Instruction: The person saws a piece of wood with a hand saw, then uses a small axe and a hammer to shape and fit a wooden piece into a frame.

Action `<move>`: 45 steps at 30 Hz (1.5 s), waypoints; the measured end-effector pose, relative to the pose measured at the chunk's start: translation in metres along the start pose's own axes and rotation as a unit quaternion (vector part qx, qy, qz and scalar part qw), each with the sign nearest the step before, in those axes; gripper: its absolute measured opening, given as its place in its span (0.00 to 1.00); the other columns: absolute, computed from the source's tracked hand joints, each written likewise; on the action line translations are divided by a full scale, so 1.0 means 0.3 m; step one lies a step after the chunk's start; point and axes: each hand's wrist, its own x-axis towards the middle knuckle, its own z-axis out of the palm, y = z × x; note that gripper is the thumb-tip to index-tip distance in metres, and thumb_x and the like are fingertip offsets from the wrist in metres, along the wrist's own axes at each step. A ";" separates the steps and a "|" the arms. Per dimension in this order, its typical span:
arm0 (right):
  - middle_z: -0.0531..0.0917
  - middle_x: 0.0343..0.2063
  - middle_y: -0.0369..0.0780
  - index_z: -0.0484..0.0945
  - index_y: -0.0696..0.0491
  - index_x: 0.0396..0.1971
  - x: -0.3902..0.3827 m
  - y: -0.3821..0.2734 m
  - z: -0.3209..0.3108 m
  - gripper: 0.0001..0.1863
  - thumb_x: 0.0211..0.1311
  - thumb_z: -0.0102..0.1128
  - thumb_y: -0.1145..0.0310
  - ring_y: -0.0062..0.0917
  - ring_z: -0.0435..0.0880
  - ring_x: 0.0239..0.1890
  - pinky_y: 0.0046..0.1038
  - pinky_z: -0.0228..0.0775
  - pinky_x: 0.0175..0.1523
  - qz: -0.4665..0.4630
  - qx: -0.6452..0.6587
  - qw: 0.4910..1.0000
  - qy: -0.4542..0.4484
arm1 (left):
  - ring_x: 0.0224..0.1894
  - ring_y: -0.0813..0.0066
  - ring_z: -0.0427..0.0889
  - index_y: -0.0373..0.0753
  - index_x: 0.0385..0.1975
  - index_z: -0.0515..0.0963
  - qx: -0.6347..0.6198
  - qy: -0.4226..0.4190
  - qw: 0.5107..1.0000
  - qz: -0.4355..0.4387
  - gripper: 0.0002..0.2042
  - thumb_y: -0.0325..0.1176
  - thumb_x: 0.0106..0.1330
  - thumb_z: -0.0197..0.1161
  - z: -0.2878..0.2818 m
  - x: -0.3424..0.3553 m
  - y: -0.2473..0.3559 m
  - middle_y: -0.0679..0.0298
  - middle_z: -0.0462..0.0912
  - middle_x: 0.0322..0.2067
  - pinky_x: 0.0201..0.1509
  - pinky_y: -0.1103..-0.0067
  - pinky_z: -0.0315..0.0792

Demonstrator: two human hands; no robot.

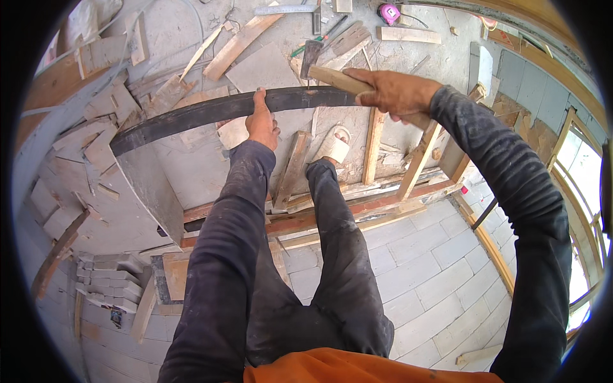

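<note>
My right hand [396, 92] grips the thick wooden handle [335, 78] of a hammer-like tool whose metal head [311, 56] rests just above a long, dark curved strip [191, 115]. The strip bends across the concrete from the left to my right hand. My bare left foot [262, 122] presses down on the strip's middle. My right foot in a white sandal [333, 145] stands just below it on wooden battens. My left hand is out of the picture.
Offcuts of board and grey panel [262, 67] litter the concrete. A level [284, 9], a pink tape measure [389, 12] and pencils lie at the top. Wooden battens [373, 147] and beams [332, 217] run below my feet. A curved block wall [415, 274] drops beneath.
</note>
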 end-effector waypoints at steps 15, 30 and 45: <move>0.81 0.27 0.39 0.71 0.59 0.63 -0.314 0.204 0.561 0.33 0.67 0.70 0.53 0.21 0.80 0.23 0.26 0.76 0.29 0.108 0.503 0.809 0.286 | 0.14 0.84 0.57 0.23 0.71 0.60 -0.130 -0.233 0.963 -0.029 0.56 0.78 0.66 0.50 0.158 -0.149 -0.113 0.73 0.62 0.18 0.18 0.84 0.56; 0.87 0.45 0.51 0.75 0.52 0.66 0.278 0.597 1.570 0.40 0.61 0.66 0.39 0.44 0.86 0.52 0.45 0.75 0.61 0.143 0.456 0.856 0.197 | 0.15 0.89 0.62 0.48 0.36 0.75 0.171 -0.043 0.957 0.232 0.10 0.40 0.70 0.72 0.205 -0.080 -0.234 0.79 0.65 0.18 0.16 0.86 0.55; 0.73 0.65 0.53 0.61 0.50 0.71 0.577 1.184 1.584 0.47 0.53 0.76 0.57 0.52 0.72 0.66 0.48 0.71 0.67 0.373 0.342 0.784 0.360 | 0.17 0.90 0.59 0.39 0.51 0.78 0.255 -0.030 0.934 0.250 0.13 0.40 0.76 0.63 0.218 -0.049 -0.338 0.77 0.65 0.20 0.19 0.85 0.53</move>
